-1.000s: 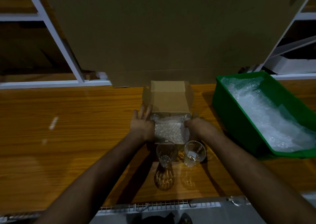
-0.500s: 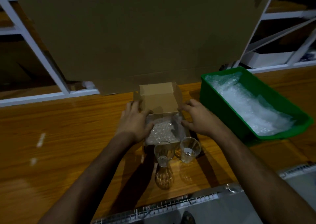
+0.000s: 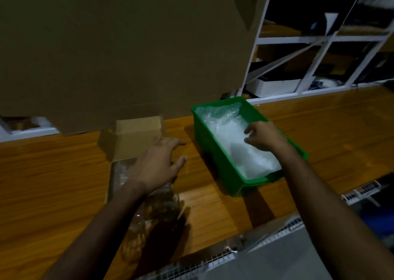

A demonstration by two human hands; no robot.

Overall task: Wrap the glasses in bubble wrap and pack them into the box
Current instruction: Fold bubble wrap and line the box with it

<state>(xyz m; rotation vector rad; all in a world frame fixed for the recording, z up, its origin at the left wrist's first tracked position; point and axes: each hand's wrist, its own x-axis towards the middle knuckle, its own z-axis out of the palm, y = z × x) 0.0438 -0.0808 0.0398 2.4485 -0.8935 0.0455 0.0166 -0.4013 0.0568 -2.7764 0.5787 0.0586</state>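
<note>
A small cardboard box (image 3: 136,138) stands open on the wooden table, its flap raised at the back. Something wrapped in bubble wrap (image 3: 120,173) lies inside it. My left hand (image 3: 157,164) hovers over the box's right side with fingers spread, holding nothing. Just below its wrist a clear glass (image 3: 168,198) stands on the table, partly hidden by my forearm; a second glass is not discernible. My right hand (image 3: 264,138) is inside the green bin (image 3: 223,166), fingers curled onto a sheet of bubble wrap (image 3: 251,162).
A large sheet of cardboard (image 3: 128,45) leans upright behind the box and fills the upper left. White metal shelving (image 3: 309,66) stands at the back right. A wire grid (image 3: 213,258) runs along the table's near edge.
My right hand left the box and moved right into the green bin onto the bubble wrap. My left hand lifted off the box's left side and now hovers over its right side. The view swung right.
</note>
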